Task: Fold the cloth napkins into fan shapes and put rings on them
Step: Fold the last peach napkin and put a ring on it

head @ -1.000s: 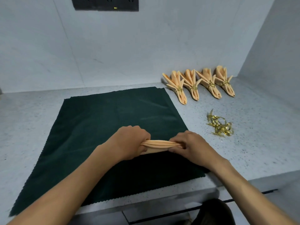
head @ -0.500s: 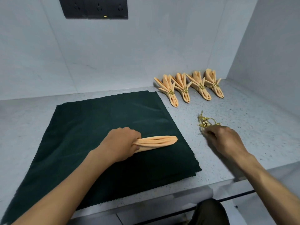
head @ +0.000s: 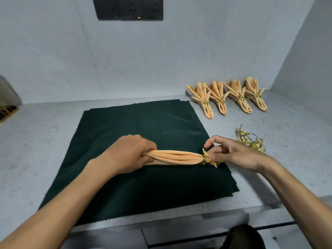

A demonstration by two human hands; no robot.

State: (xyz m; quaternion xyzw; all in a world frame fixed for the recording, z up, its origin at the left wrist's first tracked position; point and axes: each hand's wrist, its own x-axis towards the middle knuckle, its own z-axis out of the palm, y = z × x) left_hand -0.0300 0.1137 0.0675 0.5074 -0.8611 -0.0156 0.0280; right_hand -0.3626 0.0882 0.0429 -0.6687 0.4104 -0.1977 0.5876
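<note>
Napkin (head: 172, 157) lies gripped in the left hand (head: 131, 153); the right hand (head: 231, 155) pinches a ring (head: 208, 159) at its 3 o'clock tip; spare rings (head: 250, 140) lie at 2 o'clock.

Head view, single camera: worn on the person's head, facing forward and down over the table (head: 45, 141), close above both forearms; wall corner toward 1 o'clock.

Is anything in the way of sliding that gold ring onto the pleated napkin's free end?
Nothing visible. The right hand holds the ring right at the napkin's free tip, with no gap showing. The left hand grips only the far end, so the napkin's length ahead of the ring is bare above the green cloth.
</note>
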